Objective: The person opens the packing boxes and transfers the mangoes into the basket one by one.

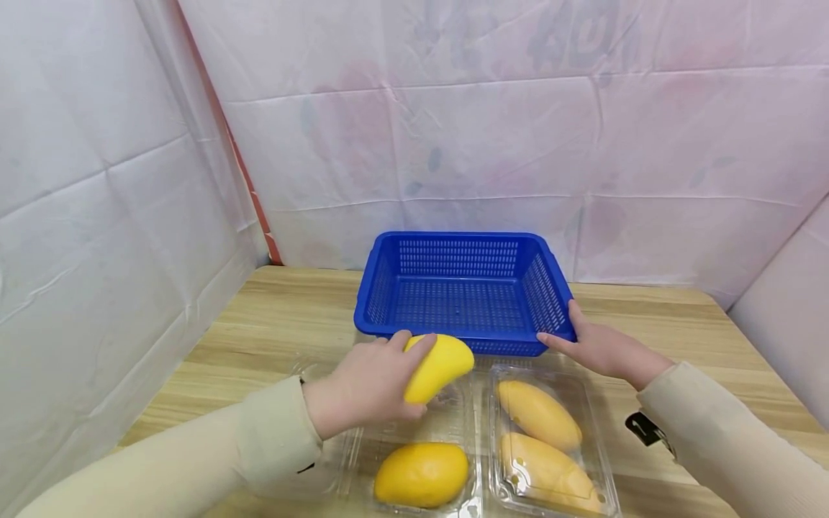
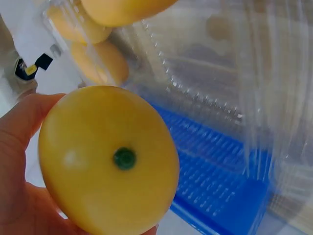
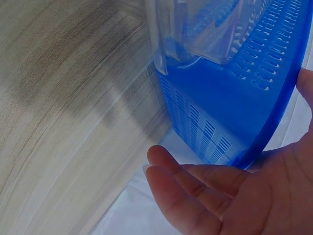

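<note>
My left hand (image 1: pixel 372 378) grips a bright yellow mango (image 1: pixel 437 367), raised by the near edge of a blue plastic basket (image 1: pixel 456 306). In the left wrist view the held mango (image 2: pixel 105 156) faces the camera with its green stem spot, thumb on one side. My right hand (image 1: pixel 609 349) rests at the basket's front right corner, thumb by the front rim and fingers along the side. In the right wrist view its fingers (image 3: pixel 183 198) reach loosely past the corner. Another mango (image 1: pixel 421 475) lies in an open clear plastic box (image 1: pixel 447 426) below my left hand.
To the right, a second clear plastic box (image 1: pixel 583 392) holds two paler mangoes (image 1: pixel 547 467), in front of the basket. Behind the wooden table (image 1: pixel 285 309) hangs white sheeting (image 1: pixel 492 144). A black tag (image 1: pixel 642 429) hangs by my right sleeve.
</note>
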A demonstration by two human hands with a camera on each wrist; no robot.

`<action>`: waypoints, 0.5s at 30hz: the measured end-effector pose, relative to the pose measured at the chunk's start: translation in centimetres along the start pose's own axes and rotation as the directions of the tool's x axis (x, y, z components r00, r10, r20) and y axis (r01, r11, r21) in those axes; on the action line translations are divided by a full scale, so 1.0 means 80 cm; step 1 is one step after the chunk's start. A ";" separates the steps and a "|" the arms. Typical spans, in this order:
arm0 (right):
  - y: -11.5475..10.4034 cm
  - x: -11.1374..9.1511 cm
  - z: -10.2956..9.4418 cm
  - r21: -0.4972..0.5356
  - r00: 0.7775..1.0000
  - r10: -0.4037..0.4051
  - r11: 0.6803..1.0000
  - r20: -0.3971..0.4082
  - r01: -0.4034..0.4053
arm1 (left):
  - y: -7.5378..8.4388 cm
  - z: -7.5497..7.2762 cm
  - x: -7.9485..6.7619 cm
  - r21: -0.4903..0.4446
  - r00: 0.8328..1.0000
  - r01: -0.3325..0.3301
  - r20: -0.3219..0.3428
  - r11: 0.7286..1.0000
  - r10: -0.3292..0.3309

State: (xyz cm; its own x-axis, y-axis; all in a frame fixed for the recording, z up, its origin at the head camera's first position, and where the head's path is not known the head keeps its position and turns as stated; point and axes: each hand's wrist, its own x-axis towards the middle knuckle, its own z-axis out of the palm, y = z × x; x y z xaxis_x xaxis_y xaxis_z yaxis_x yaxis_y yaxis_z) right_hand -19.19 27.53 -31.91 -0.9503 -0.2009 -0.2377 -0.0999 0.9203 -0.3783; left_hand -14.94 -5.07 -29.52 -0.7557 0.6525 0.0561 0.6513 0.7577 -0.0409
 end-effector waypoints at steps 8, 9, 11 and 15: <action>0.000 0.000 0.001 0.000 1.000 0.004 1.000 0.005 -0.004 | -0.010 -0.016 0.013 -0.078 0.999 0.043 0.015 0.996 -0.042; 0.000 0.000 0.001 0.001 1.000 0.005 1.000 0.006 -0.005 | -0.011 -0.018 0.015 -0.084 0.999 0.049 0.020 0.995 -0.047; 0.001 0.001 0.001 0.004 1.000 0.005 1.000 0.011 -0.005 | -0.014 -0.020 0.018 -0.098 0.998 0.055 0.029 0.994 -0.052; 0.002 0.001 0.001 0.005 1.000 0.004 1.000 0.015 -0.004 | -0.018 -0.023 0.026 -0.123 0.997 0.063 0.054 0.990 -0.056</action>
State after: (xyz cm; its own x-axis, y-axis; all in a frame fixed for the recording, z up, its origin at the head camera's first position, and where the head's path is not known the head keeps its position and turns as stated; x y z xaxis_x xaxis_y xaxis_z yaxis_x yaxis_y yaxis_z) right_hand -19.28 27.64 -32.06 -0.9461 -0.2023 -0.2529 -0.0946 0.9195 -0.3815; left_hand -17.37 -4.82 -27.53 -0.7938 0.6081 0.0040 0.6062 0.7907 0.0856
